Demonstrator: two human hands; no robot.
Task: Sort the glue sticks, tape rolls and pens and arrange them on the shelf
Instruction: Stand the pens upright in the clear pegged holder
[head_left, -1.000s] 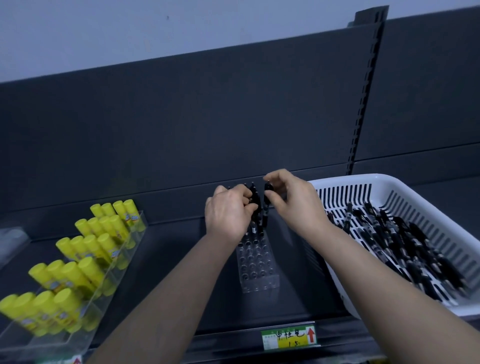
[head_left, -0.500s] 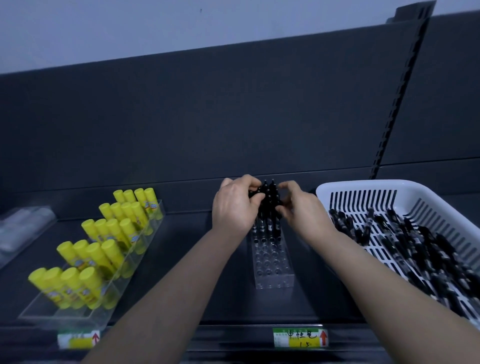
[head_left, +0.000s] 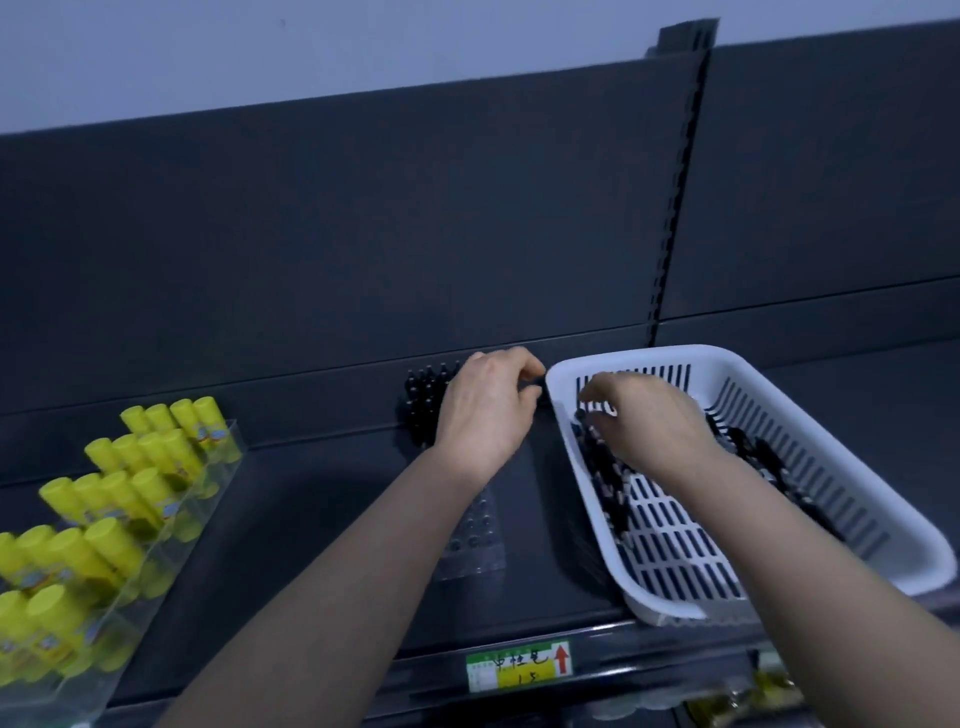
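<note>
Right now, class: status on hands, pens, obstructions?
Left hand pinching a pen at the rack. Right hand among pens in basket, grip unclear. Nothing seen in the way.

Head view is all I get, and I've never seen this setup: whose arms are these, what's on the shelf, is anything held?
No machine: these are a person's two bare hands, filmed by one camera worn on the head, looking forward and down. On the shelf, yellow glue sticks stand in a clear tray at left; black pens stand in a clear holder in the middle; a white basket at right holds loose pens. The left hand curls at the holder's back rows; the right hand reaches into the basket. Whether either grips a pen is hidden.
</note>
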